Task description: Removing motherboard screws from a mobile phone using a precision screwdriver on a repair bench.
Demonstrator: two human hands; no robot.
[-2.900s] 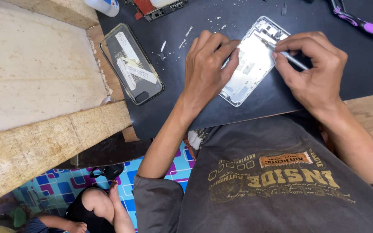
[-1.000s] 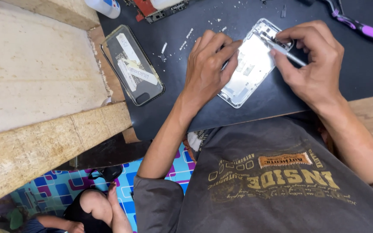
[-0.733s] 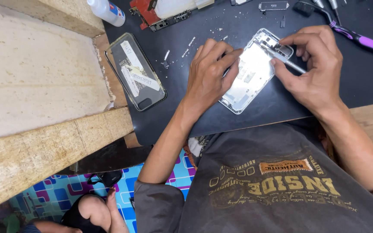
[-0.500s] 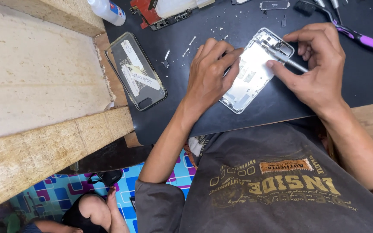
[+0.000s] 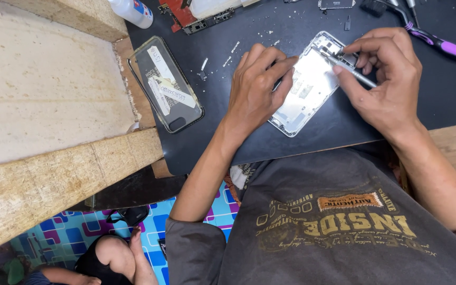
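An opened silver phone housing [image 5: 306, 89] lies tilted on a black work mat [image 5: 312, 137]. My left hand [image 5: 254, 87] presses down on the housing's left edge with its fingers. My right hand [image 5: 383, 79] grips a thin metal screwdriver [image 5: 355, 74]. Its tip rests at the upper corner of the housing. Small screws and white bits lie scattered on the mat above my left hand.
A dark phone in a clear case [image 5: 165, 84] with white labels lies at the mat's left. A white bottle [image 5: 131, 10], a red circuit board [image 5: 193, 13] and a purple-handled tool [image 5: 442, 45] sit along the top. Pale wooden blocks [image 5: 43, 105] stand left.
The view has shifted a little, so the mat's objects sit lower in frame. My right hand has moved the screwdriver up toward the housing's top corner. My left hand stays on the housing.
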